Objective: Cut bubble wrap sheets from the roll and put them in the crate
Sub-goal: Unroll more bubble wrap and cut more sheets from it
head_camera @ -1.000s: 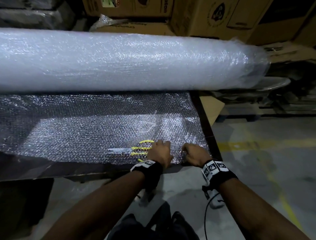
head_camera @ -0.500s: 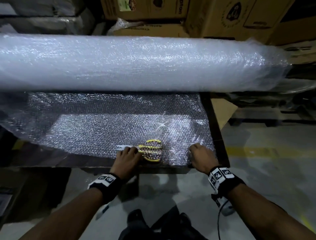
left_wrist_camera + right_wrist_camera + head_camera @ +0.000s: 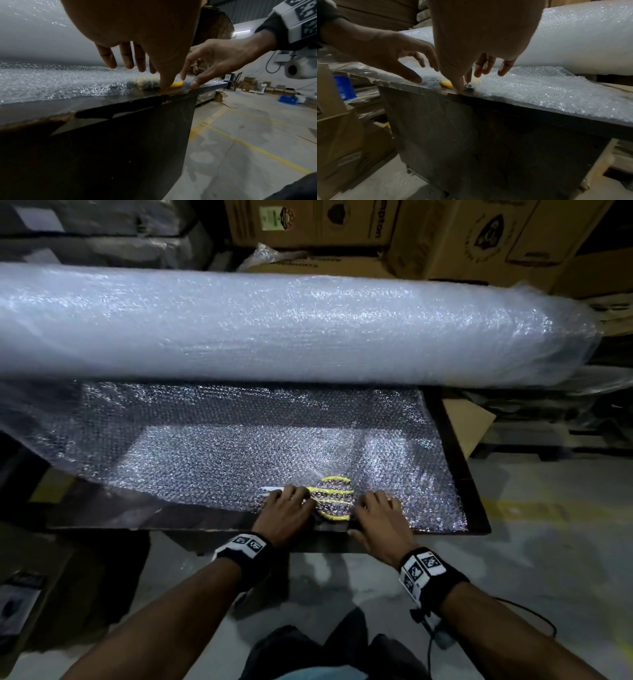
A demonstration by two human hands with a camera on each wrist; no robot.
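A thick bubble wrap roll (image 3: 274, 326) lies across the back of the dark table (image 3: 137, 515). Its loose sheet (image 3: 222, 450) is spread forward to the front edge. Yellow-handled scissors (image 3: 334, 496) lie under the sheet near that edge, and a bit of yellow handle (image 3: 176, 84) shows at the sheet's rim. My left hand (image 3: 291, 501) rests with straight fingers on the wrap just left of the handles, over the blades, thumb at the table edge. My right hand (image 3: 373, 505) rests spread on the wrap just right of the handles. Neither hand grips anything.
Stacked cardboard boxes (image 3: 342, 220) stand behind the roll. The table's right edge (image 3: 455, 460) drops to concrete floor with yellow lines (image 3: 531, 508). A box (image 3: 20, 604) sits on the floor at lower left. A blue crate (image 3: 288, 99) stands far off on the floor.
My left hand went from the right of the scissor handles to their left, over the blades. My right hand slid left, close up to the handles.
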